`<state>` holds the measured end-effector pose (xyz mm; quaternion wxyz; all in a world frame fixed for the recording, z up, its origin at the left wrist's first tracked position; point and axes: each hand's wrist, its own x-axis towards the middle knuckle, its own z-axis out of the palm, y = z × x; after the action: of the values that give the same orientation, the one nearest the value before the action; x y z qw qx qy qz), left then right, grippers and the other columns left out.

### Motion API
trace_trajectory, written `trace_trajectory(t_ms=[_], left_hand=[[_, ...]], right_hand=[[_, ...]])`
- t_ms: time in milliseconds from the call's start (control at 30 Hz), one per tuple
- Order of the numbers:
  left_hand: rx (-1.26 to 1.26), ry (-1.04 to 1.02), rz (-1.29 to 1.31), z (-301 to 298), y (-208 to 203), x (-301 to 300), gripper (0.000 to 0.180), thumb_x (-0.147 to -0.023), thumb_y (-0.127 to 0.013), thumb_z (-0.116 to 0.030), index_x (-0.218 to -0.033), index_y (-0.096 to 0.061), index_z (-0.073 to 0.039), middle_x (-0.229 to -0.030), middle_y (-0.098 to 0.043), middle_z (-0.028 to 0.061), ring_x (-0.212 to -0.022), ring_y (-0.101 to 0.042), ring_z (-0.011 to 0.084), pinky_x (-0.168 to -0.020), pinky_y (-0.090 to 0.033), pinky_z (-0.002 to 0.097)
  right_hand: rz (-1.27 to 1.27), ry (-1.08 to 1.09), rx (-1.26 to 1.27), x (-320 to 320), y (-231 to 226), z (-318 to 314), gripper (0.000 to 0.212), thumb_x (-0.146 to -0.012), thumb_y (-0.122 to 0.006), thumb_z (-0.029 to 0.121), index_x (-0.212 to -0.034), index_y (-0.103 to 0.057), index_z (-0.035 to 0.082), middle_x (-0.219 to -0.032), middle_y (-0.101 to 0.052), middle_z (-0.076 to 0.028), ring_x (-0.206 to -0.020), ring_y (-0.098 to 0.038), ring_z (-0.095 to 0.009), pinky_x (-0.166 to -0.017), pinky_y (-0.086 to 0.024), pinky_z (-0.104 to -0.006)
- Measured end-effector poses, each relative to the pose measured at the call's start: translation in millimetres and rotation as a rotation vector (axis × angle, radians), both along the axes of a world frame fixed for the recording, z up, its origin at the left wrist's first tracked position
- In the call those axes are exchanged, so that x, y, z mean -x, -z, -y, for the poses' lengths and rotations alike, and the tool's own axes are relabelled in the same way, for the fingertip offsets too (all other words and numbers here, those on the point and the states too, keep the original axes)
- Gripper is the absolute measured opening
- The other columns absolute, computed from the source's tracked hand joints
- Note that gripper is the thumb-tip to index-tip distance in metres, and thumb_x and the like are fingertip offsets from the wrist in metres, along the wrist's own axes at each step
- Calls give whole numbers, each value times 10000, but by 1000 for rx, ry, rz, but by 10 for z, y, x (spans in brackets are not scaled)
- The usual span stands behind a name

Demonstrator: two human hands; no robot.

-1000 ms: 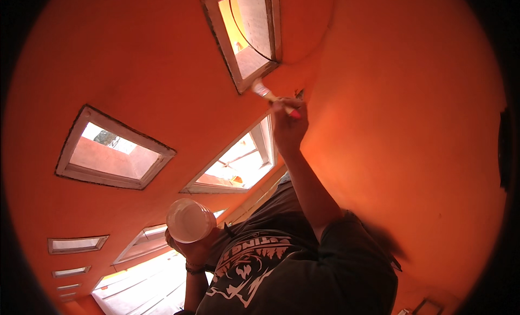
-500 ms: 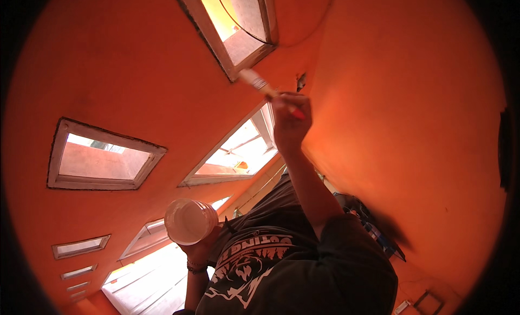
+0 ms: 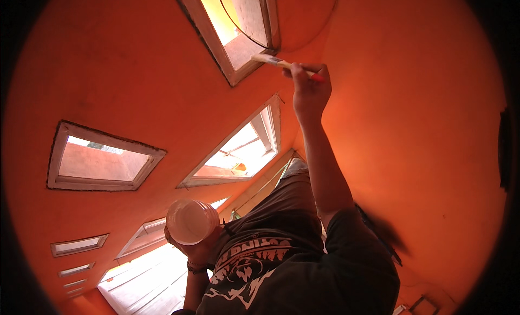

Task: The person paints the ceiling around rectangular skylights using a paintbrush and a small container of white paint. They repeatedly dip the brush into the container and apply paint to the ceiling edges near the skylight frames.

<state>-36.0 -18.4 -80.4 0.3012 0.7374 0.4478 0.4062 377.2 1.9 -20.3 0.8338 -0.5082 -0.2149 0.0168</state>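
Note:
My right hand (image 3: 311,93) is raised and closed around the handle of a paintbrush (image 3: 287,65) with a pale handle and a red end. The brush's light bristles lie over the lower right side of the upper window frame (image 3: 246,71); whether they touch it I cannot tell. Lower and to the left, my left hand (image 3: 200,251) is closed around a white plastic bucket (image 3: 192,222). The bucket's open mouth is tilted toward the view, and its inside looks whitish. Part of the left hand's fingers is hidden behind the bucket.
Orange walls (image 3: 395,115) surround me. A whitish framed window (image 3: 105,158) with dark edges is at the left, and another window (image 3: 238,147) sits in the middle. Several smaller openings run down the lower left. A thin dark cable (image 3: 233,24) curves across the upper window.
My right hand has moved up and to the right with the paintbrush, and the bristles have shifted along the frame's lower side. The left hand and bucket have hardly moved.

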Motion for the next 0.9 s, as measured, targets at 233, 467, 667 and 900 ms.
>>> trace_trajectory(t_ms=[233,467,667,900], left_hand=[[33,-24,-102,-25,31,42,1036,-527,-950,-388,-1351,-419,-50,-1230,-444,85,-1160,-461,244,-988,-363,430],[83,44,-38,-45,91,116,1035,-522,-962,-276,-1360,-399,-49,-1259,-496,106,-1153,-522,253,-973,-425,415],[189,72,-11,-5,-223,-33,1026,-534,-958,-209,-1368,-382,-53,-1270,-521,95,-1150,-553,239,-950,-485,387],[229,19,78,33,-354,-153,897,-557,-935,-118,-1305,-445,-39,-1175,-604,88,-1064,-614,199,-904,-517,351]], right_hand=[[13,72,112,71,-131,80,150,-925,-640,50,-931,-504,-13,-837,-669,-128,-766,-707,-178,-700,-565,-259],[214,249,109,-11,131,-111,127,-855,-719,140,-852,-617,65,-809,-643,-35,-711,-581,-140,-639,-484,-275],[383,278,58,82,198,-126,115,-869,-708,126,-861,-616,57,-830,-653,-50,-697,-602,-129,-592,-495,-269],[290,321,87,153,221,-89,153,-894,-697,122,-868,-583,23,-833,-665,-80,-734,-645,-124,-634,-525,-259]])
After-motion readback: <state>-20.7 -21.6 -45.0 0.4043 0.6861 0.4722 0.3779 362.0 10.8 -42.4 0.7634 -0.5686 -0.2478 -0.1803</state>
